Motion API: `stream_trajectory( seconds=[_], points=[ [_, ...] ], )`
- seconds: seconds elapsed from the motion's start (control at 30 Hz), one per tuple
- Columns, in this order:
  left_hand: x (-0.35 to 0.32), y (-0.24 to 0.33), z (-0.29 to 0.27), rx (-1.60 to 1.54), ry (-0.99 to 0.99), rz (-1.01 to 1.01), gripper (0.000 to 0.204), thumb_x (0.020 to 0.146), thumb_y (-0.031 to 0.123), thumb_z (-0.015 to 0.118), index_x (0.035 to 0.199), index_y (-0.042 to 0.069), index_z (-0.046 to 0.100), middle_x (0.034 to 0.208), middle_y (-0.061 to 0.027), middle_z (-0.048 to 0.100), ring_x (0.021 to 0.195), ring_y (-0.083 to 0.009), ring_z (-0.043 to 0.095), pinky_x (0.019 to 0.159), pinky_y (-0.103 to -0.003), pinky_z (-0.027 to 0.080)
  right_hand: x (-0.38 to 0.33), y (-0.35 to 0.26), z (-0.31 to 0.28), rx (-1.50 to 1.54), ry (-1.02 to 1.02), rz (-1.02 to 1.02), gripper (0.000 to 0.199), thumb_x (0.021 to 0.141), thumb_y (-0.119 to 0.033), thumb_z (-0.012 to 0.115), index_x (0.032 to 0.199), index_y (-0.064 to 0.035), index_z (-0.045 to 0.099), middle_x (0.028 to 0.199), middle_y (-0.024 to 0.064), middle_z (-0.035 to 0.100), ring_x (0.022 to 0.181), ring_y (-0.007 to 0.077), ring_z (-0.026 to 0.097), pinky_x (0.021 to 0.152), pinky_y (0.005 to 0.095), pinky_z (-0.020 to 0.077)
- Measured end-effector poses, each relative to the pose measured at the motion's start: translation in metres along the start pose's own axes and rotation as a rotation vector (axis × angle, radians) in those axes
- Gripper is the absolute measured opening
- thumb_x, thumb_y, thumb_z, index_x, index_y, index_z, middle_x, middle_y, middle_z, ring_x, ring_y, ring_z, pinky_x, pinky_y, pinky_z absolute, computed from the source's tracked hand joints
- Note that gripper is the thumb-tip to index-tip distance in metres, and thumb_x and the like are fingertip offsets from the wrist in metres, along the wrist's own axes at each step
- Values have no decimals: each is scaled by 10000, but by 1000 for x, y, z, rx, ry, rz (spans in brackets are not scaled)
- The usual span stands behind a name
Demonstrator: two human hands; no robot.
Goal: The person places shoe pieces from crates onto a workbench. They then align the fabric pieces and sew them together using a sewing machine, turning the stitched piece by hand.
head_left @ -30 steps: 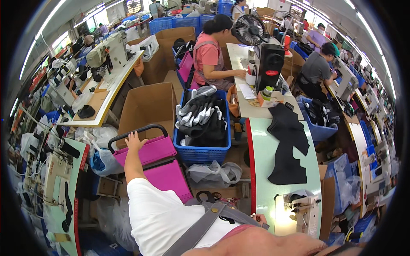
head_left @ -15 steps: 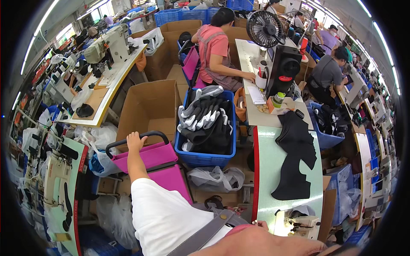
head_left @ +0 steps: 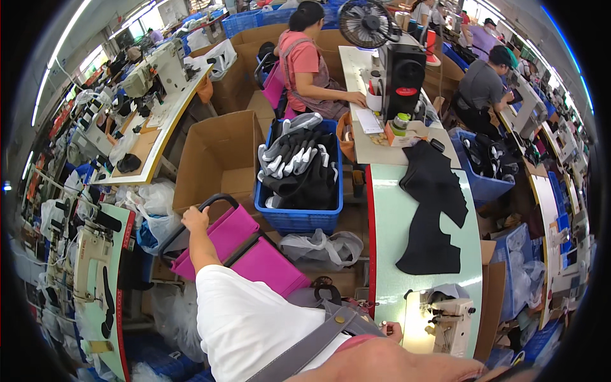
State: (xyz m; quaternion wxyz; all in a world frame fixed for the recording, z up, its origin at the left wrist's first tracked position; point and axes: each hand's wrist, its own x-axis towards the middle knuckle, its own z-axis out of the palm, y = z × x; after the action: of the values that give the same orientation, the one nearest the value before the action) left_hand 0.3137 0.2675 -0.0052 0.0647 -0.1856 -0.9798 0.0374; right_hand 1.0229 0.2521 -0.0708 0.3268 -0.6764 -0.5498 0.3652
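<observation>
Left hand (head_left: pixel 195 219) gripping black handle (head_left: pixel 213 202), pink chair (head_left: pixel 245 251)

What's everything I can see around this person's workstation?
Pink chair: one, black frame, by the person's left.
Blue crate: one, full of black and grey gloves.
Cardboard box: one, brown, open, left of the crate.
Black fabric pieces: a pile, on the pale green table.
Sewing machine: one, cream, lit, at the table's near end.
Fan: one, black, far end.
Co-workers: at least two, seated beyond.
Left hand: on the chair's frame.
Right hand: only partly visible, beside the sewing machine.
</observation>
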Motion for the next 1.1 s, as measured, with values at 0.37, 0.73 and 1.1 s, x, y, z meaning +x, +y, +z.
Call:
stream_trajectory(
  seconds=[0.37, 0.73, 1.1],
  points=[
    [-103, -94, -4, 55, -187, -402, 697, 872, 634, 448, 1175, 13, 535, 1181, -201, 591, 1135, -354, 550, 919, -556, 421, -4, 62, -7, 125, 91, 89, 64, 786, -30, 647, 828, -27, 598, 640, 60, 606, 523, 114, 575, 500, 250, 474],
    [-146, -78, -8, 82, -320, -502, 641, 887, 594, 468, 1061, -7, 608, 1175, -212, 603, 1077, -324, 605, 835, -465, 506, 34, 62, 43, 165, 49, 75, 103, 801, -81, 690, 771, -41, 600, 602, 48, 583, 513, 83, 549, 498, 240, 449],
    [-173, 201, 89, 754, -1246, 821, 642, 871, 604, 462, 1116, 31, 617, 1030, -185, 647, 985, -293, 622, 757, -456, 499, 34, 18, 54, 227, 146, 240, 81, 813, -36, 655, 783, -30, 580, 621, 20, 547, 519, 88, 512, 490, 232, 420]
  ],
)
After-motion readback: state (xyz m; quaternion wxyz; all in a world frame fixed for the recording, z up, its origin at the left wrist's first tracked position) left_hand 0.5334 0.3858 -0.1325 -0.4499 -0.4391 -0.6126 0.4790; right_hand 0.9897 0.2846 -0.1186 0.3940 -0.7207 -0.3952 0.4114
